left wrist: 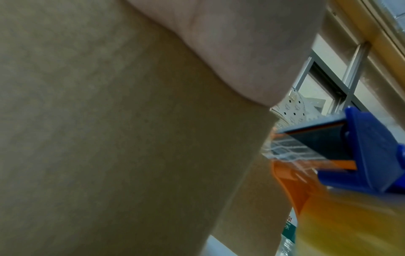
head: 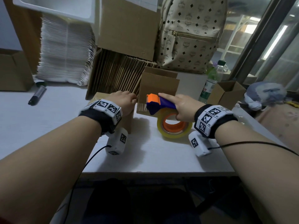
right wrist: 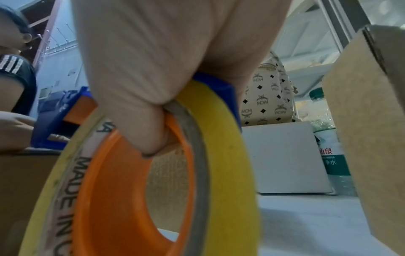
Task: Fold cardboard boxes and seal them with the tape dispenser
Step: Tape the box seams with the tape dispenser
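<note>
My left hand [head: 124, 101] lies palm down on top of a small brown cardboard box [head: 129, 123], its fingers reaching the far edge; the left wrist view shows the palm [left wrist: 241, 52] pressed on the cardboard [left wrist: 109, 138]. Just right of it stands a second box [head: 158, 84] with its flaps up. My right hand [head: 182, 105] grips the blue and orange tape dispenser [head: 161, 102], index finger stretched along the top and thumb [right wrist: 149, 121] hooked into the orange core of the yellow tape roll [right wrist: 219, 155]. The dispenser [left wrist: 361, 147] has its head against the box front, where a strip of clear tape sticks.
Behind the boxes stand a row of flat cardboard blanks [head: 116, 73], a large carton [head: 127, 26] and a patterned backpack [head: 191, 34]. A water bottle [head: 210, 84] and a small open box [head: 226, 92] are at the right. A black marker [head: 37, 94] lies far left.
</note>
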Demonstrator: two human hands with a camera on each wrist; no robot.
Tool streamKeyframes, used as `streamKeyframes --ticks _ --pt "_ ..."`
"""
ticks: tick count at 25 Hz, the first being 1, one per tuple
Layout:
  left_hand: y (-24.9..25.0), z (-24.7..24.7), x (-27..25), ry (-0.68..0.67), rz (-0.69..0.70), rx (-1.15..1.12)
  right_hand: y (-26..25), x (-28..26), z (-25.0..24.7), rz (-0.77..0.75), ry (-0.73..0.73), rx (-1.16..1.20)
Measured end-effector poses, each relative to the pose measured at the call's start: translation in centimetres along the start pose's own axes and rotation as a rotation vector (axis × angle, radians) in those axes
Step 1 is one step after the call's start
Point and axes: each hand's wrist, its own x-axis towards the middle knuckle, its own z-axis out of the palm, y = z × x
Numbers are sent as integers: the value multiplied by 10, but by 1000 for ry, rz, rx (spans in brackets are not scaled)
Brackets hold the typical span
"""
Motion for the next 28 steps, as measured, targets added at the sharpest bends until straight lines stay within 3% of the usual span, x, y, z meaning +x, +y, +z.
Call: streamKeyframes --ticks 12,16,22,28 --pt "-11 -2 -8 -35 -40 36 -7 2 -8 -4 20 26" --pt "-13 -2 -11 -43 -15 34 -16 8 -16 -5 -36 -138" --pt "-7 -2 -10 -23 -66 17 -37 20 -32 -58 13 -405" --pt "-6 -3 -9 -16 -68 17 -60 29 -34 -75 -19 -534"
